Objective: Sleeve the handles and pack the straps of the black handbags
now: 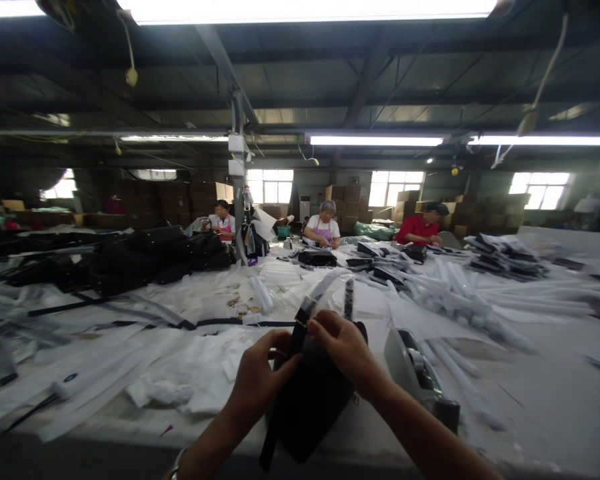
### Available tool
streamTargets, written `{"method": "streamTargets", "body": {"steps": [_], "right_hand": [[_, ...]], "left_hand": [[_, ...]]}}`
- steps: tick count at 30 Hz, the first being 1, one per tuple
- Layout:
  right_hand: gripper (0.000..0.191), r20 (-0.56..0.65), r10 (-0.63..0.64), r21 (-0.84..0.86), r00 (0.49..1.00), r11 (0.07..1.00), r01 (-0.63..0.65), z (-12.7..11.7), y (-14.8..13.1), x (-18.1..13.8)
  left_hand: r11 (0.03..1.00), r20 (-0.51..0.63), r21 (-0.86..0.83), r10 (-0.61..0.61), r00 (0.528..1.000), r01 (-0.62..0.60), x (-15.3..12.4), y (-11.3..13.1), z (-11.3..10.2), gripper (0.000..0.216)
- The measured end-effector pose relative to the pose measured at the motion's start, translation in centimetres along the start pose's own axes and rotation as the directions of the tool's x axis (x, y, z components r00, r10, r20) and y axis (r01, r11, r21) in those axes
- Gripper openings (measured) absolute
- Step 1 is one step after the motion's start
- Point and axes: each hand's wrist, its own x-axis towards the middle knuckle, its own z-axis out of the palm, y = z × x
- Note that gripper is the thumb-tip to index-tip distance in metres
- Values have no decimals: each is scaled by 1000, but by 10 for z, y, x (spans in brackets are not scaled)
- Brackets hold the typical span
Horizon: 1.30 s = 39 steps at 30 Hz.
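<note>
A black bag (313,407) stands tilted at the near edge of the white worktable (540,373). My left hand (260,380) pinches its black strap (298,333) near the bag's top. My right hand (343,350) grips the bag's upper edge beside the strap, where a clear plastic sleeve (325,287) covers the strap's upper part. Both hands are closed on the bag. The lower strap end hangs below the table edge.
A tape dispenser (417,367) sits just right of the bag. White plastic sleeves (455,293) and paper scraps (180,380) litter the table. Black bags (145,260) pile up at far left. Three people (323,230) work at the table's far end, before stacked cartons (347,200).
</note>
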Motion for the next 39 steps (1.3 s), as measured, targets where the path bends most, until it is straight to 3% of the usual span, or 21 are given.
{"method": "streamTargets", "body": {"steps": [4,8,10,12,14,17,19,22,25,29,34,37,39], "right_hand": [[17,105,-82,-343,991,932,113,7,12,-12],[22,111,-151,-563,982,805,187,6,15,-22],[11,118,-175,-574,977,791,211,6,19,-25],[23,141,-177,-575,974,786,226,8,26,-29],[30,187,-138,-547,973,807,220,12,32,-31],[24,219,-83,-467,972,866,179,17,38,-32],[19,225,-67,-427,972,890,161,18,40,-31],[14,246,-66,-393,967,905,162,17,42,-30],[13,263,-76,-380,962,908,176,17,43,-31],[11,236,-29,-517,971,843,150,22,40,-30],[10,235,22,-623,972,771,133,32,36,-27],[12,221,46,-692,974,711,124,39,39,-25],[17,204,49,-740,978,661,121,43,42,-20]], "left_hand": [[994,29,-82,-65,997,67,-2,-7,-6,17],[993,-95,-72,-104,990,98,-18,-17,-4,20],[992,-163,-27,-127,978,125,-30,-23,-1,24],[982,-165,6,-186,969,189,-41,-29,3,29],[967,-100,32,-249,963,253,-47,-35,5,26],[957,-4,51,-286,958,286,-47,-39,2,24],[937,95,-44,-343,935,348,-44,-38,-2,32],[821,278,-257,-442,853,510,-40,-30,-7,42],[742,317,-382,-455,832,551,-41,-18,-9,45],[650,294,-532,-460,838,544,-43,-7,-9,42],[549,303,-612,-503,810,569,-45,-11,-11,42],[524,307,-619,-525,794,586,-52,-4,-14,45],[551,328,-619,-466,821,560,-56,11,-19,46]]}}
